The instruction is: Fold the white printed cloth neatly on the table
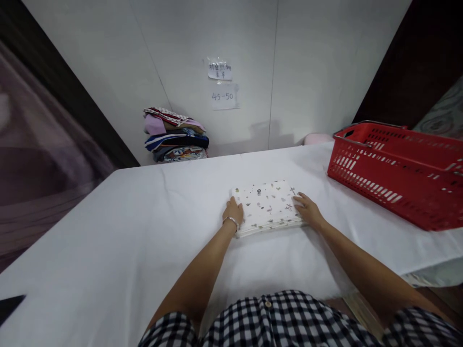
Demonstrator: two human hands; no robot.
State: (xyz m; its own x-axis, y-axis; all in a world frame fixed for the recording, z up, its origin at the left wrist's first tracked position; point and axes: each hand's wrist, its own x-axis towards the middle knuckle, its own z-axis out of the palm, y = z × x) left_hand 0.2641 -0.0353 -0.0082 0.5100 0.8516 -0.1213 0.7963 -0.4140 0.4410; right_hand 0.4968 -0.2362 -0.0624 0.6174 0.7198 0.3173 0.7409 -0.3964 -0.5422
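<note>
A folded white cloth [268, 205] with small printed motifs lies flat on the table in front of me, its layers showing along the near edge. My left hand [233, 213], with a bracelet at the wrist, grips the cloth's left edge. On the opposite side my right hand [308, 210] holds the right edge, fingertips resting on the top layer. Both thumbs and the undersides of the hands are partly hidden.
A white sheet [119, 231] covers the table. On the right stands a red plastic basket [383, 178] with a metal handle. Several folded clothes [176, 137] are stacked at the far edge by the wall. Paper signs [224, 96] hang above, and a pink item [317, 139] lies behind the table.
</note>
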